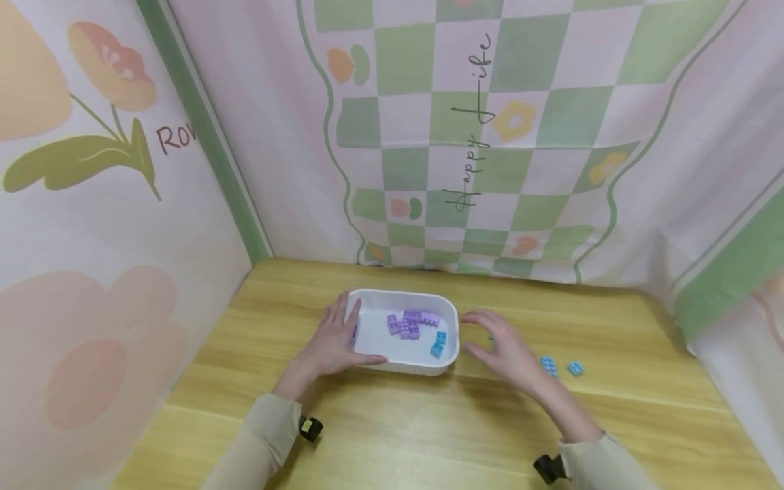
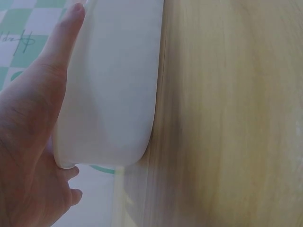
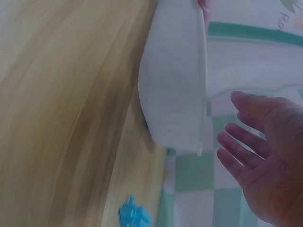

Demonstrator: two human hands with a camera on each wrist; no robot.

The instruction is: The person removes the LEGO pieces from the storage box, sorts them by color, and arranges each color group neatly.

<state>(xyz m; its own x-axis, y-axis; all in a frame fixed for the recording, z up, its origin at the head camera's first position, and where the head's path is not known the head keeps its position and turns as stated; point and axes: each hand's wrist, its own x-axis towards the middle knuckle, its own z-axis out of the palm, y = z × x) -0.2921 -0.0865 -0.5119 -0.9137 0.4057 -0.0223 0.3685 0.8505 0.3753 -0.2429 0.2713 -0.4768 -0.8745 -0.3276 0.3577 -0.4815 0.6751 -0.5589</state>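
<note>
A white plastic tray (image 1: pixel 392 365) sits on the wooden table with purple toy building bricks (image 1: pixel 409 325) and blue bricks (image 1: pixel 438 344) inside. My left hand (image 1: pixel 333 346) holds the tray's left end, its thumb along the near rim and the fingers spread over the left side. In the left wrist view this hand (image 2: pixel 35 113) lies against the rim. Just off the tray's right end is my right hand (image 1: pixel 505 350), fingers loosely bent with nothing between them. The right wrist view shows a gap between this hand (image 3: pixel 265 156) and the tray wall (image 3: pixel 175 80).
Right of the tray on the table lie a studded blue brick (image 1: pixel 548 366) and a smaller blue brick (image 1: pixel 575 368). Another blue piece (image 1: pixel 491 337) is mostly hidden by my right hand. A patterned curtain (image 1: pixel 465 170) hangs behind the wooden table (image 1: pixel 398 429).
</note>
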